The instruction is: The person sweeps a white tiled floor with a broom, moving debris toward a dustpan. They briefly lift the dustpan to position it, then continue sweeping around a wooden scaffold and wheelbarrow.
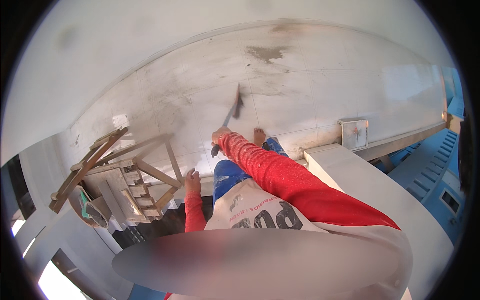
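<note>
1. Stretching across the view, the tiled floor (340, 95) bore dusty grey smears and one darker patch (266, 53) near its far edge, with a pale wall (250, 12) rising beyond.
2. A white ledge (360, 175) stood to the right, below the floor's near edge.
3. A wooden stand (137, 190) of beams and slats stood at the left, close to the left hand (193, 181).
4. A dusty red sleeve (295, 182) crossed from the right, leading to the right hand (220, 135).
5. The brush (230, 118) lay in the right hand, its dark handle end sticking out just below the fist and its shaft slanting up and to the right, away from the person. Its dark head was blurred, so whether it touched the floor could not be told.
6. A square, pale tray (355, 134) sat beside the ledge, well apart from both hands.
7. A bare foot (259, 136) showed to the right of the brush, just beyond the red sleeve.
8. The right hand was clenched around the handle; the left was released, fingers spread, below it and well apart from the brush.
</note>
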A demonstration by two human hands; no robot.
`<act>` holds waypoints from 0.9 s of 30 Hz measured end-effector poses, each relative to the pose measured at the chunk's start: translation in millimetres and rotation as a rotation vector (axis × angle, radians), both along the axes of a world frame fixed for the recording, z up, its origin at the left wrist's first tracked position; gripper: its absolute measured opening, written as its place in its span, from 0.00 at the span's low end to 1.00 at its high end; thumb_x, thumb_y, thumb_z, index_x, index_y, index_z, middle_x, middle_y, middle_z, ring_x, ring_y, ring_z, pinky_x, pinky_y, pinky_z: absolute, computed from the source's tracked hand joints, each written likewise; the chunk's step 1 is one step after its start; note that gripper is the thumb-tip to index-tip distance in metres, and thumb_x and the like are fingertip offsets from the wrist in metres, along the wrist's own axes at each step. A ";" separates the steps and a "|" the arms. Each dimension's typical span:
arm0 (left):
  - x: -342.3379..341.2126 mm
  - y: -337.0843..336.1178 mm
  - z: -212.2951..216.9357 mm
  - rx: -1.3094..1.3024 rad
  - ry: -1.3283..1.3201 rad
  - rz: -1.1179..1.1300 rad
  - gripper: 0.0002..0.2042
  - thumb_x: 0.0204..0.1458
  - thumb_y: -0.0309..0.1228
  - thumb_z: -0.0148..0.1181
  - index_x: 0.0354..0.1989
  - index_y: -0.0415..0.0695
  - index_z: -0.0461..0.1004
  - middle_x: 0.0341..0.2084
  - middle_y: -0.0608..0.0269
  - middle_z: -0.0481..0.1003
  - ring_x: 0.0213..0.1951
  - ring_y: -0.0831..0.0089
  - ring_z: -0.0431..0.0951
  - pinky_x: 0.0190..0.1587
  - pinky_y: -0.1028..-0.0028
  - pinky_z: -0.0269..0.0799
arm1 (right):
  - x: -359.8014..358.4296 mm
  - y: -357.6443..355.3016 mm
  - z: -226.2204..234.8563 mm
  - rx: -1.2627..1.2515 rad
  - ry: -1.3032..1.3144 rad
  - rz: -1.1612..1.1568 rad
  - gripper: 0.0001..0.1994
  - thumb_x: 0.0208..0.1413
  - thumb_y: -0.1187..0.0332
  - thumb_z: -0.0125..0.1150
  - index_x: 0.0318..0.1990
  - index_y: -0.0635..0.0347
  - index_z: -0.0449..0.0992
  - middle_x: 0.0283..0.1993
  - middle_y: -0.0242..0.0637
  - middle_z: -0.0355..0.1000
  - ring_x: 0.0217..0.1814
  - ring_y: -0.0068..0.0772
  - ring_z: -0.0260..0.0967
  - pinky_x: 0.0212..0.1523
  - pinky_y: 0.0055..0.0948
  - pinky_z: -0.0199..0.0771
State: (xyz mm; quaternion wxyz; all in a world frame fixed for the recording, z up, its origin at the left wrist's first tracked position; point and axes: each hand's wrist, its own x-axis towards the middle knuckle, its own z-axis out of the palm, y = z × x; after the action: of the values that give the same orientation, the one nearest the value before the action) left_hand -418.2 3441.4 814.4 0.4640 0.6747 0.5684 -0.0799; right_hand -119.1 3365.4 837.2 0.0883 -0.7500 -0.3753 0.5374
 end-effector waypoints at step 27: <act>219.6 170.6 2.1 -0.045 -0.121 -0.255 0.22 0.58 0.40 0.53 0.57 0.42 0.70 0.38 0.55 0.78 0.36 0.72 0.78 0.41 0.72 0.72 | 176.1 -152.7 -87.8 -0.444 -0.136 -0.226 0.13 0.54 0.60 0.62 0.39 0.59 0.83 0.39 0.44 0.80 0.42 0.38 0.79 0.43 0.33 0.77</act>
State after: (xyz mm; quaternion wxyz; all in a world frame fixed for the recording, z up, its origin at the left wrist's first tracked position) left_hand -198.6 3612.1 816.5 0.4988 0.7344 0.4471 -0.1100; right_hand 57.0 3212.7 749.4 -0.0446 -0.8226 -0.1671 0.5417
